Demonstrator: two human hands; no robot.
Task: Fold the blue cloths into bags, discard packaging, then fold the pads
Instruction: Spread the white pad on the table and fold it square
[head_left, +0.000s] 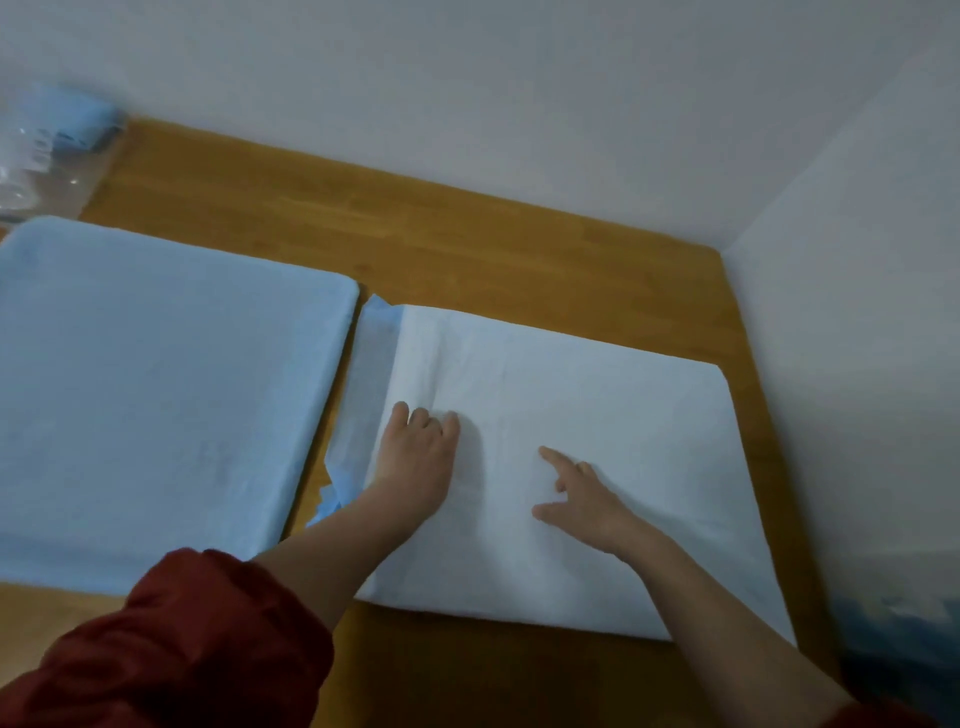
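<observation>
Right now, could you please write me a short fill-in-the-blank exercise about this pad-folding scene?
1. The left hand and right hand both rest on a pad whose top is ___.
2. The sleeve on the left arm is ___.
3. The blue pad lies to the first pad's ___.
4. The tabletop is made of ___.
Missing words: white; red; left; wood.
</observation>
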